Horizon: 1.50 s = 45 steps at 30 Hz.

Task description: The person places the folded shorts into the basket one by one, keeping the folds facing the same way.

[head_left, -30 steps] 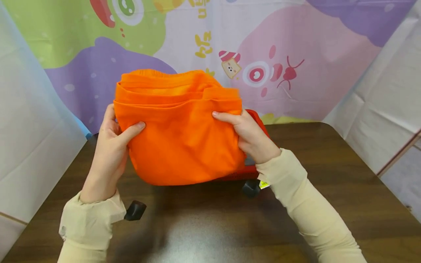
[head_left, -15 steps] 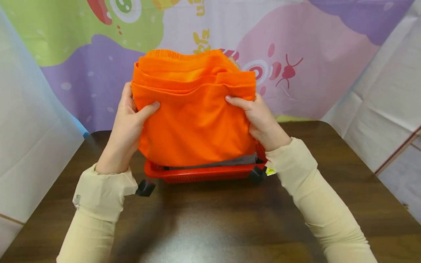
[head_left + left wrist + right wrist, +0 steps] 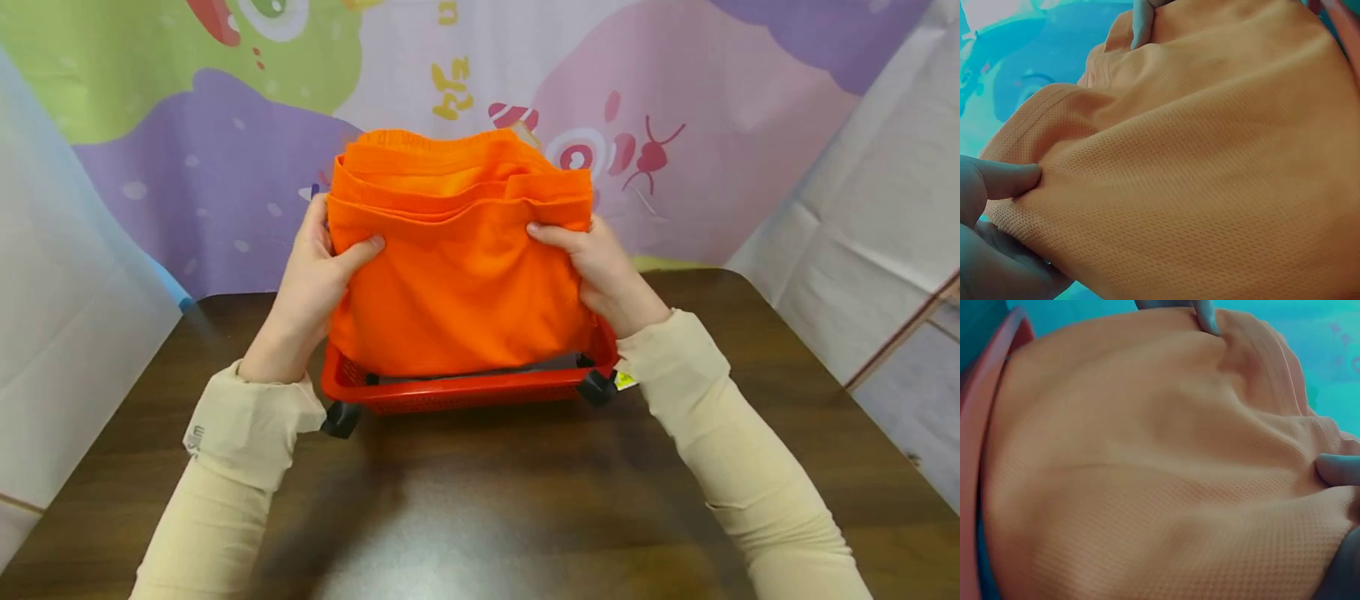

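Note:
Folded orange mesh shorts (image 3: 457, 292), with a gathered waistband at the back top, stand between both hands. Their rounded lower edge dips behind the front rim of a red plastic basket (image 3: 480, 390). My left hand (image 3: 303, 279) pinches the left side, thumb in front and fingers behind. On the opposite side, my right hand (image 3: 607, 267) grips near the upper corner, its thumb also on the front. Close up in the left wrist view, the left thumb (image 3: 1013, 178) presses into the cloth. A strip of grey (image 3: 555, 363) shows inside the basket below the shorts.
The basket stands on a dark brown wooden table (image 3: 480, 508). A cartoon-printed curtain (image 3: 247, 158) hangs behind it, with white panels on both sides. Black wrist-camera parts (image 3: 597, 388) overlap the basket's front corners. A yellow tag (image 3: 626, 380) shows near the right cuff.
Both hands have carried the shorts to the right and away from me, over the basket, then slightly down so the lower edge sits behind its front rim. More of the basket now shows.

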### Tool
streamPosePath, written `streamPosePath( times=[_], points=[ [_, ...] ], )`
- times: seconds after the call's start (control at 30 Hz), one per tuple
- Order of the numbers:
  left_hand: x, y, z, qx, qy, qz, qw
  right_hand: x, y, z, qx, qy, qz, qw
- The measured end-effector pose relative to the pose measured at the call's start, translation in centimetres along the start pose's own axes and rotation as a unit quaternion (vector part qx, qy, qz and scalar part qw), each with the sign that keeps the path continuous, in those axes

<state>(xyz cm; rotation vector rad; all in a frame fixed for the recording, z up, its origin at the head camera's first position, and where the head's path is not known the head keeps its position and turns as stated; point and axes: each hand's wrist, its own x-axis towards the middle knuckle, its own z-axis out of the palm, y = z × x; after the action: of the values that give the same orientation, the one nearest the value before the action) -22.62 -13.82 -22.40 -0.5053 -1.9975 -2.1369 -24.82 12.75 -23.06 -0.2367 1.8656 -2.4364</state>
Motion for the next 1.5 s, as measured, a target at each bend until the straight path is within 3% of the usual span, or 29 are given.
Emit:
streamPosePath(
  times=[0.13,0.27,0.57,0.87,1.23,1.4,1.5],
  points=[
    [0.0,-1.7,-0.3,0.000,-0.001,-0.061,0.9982,0.4,1.3,-0.8,-0.009,-0.004,0.043,0.9990],
    [0.5,-2.8,-0.5,-0.013,-0.006,-0.110,0.9938,1.0,2.2,-1.5,-0.016,-0.007,0.054,0.9984],
    [2.1,-5.1,-0.5,0.011,0.007,-0.202,0.9793,2.7,4.1,-1.9,-0.033,0.038,0.087,0.9949],
    [3.2,-8.0,-0.7,0.012,0.021,-0.242,0.9700,4.2,5.7,-2.7,-0.078,0.051,0.134,0.9866],
    [3.6,-9.8,-0.8,0.015,0.021,-0.283,0.9587,5.1,6.7,-3.9,-0.138,0.053,0.175,0.9734],
    [3.6,-9.5,-0.8,0.016,-0.003,-0.332,0.9431,5.5,6.7,-4.4,-0.152,0.055,0.197,0.9669],
    [3.3,-9.2,-0.9,0.075,-0.024,-0.348,0.9343,5.4,6.4,-4.6,-0.181,0.046,0.209,0.9598]
  ],
)
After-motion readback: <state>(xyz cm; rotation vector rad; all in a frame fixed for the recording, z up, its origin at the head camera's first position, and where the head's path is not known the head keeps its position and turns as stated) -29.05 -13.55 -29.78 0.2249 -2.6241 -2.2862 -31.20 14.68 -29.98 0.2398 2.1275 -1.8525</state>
